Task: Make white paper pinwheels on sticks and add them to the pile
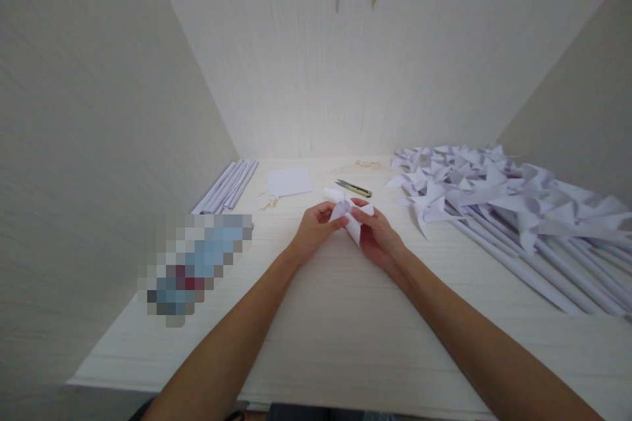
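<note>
A white paper pinwheel (pixel 353 229) is held between my two hands over the middle of the table. My left hand (pixel 316 227) is closed on its left side, with the thumb pressed near the centre. My right hand (pixel 381 237) grips the right side, its thumb also close to the centre. The blades curl up between the fingers, and parts of the paper are hidden by them. Just beyond the hands lies a pair of thread snips (pixel 353 188), blades pointing left.
Many finished-looking paper pinwheels on rolled paper sticks (pixel 498 197) are heaped at right. Rolled paper tubes (pixel 230 185) lie at back left, near a white paper sheet (pixel 289 181) and small scraps (pixel 269 203). A blurred-out blue item (pixel 207 256) rests at left. Walls enclose the table (pixel 345 335).
</note>
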Motion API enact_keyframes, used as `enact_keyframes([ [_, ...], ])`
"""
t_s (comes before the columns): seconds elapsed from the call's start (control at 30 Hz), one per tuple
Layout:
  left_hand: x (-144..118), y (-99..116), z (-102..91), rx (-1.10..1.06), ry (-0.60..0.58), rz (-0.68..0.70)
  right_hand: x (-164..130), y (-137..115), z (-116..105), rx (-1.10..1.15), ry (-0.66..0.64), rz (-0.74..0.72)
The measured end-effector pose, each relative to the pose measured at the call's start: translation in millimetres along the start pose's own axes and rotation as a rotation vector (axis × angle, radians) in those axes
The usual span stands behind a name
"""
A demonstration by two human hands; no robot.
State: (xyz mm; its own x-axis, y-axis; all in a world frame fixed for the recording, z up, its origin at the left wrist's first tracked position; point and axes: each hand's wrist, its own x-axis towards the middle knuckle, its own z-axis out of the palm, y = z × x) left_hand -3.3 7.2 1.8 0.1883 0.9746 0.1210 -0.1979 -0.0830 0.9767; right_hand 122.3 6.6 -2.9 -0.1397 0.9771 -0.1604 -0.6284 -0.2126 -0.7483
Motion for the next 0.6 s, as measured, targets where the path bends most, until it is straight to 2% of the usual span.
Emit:
enact_keyframes([
  [0.37, -2.0, 4.7, -2.1, -0.006, -0.011, -0.018, 2.7, 1.4, -1.0, 0.047, -0.035, -0.056],
  [0.6, -3.9, 5.0, -0.2, 0.028, 0.016, 0.021, 2.7, 1.5, -0.1, 0.068, 0.025, -0.127],
])
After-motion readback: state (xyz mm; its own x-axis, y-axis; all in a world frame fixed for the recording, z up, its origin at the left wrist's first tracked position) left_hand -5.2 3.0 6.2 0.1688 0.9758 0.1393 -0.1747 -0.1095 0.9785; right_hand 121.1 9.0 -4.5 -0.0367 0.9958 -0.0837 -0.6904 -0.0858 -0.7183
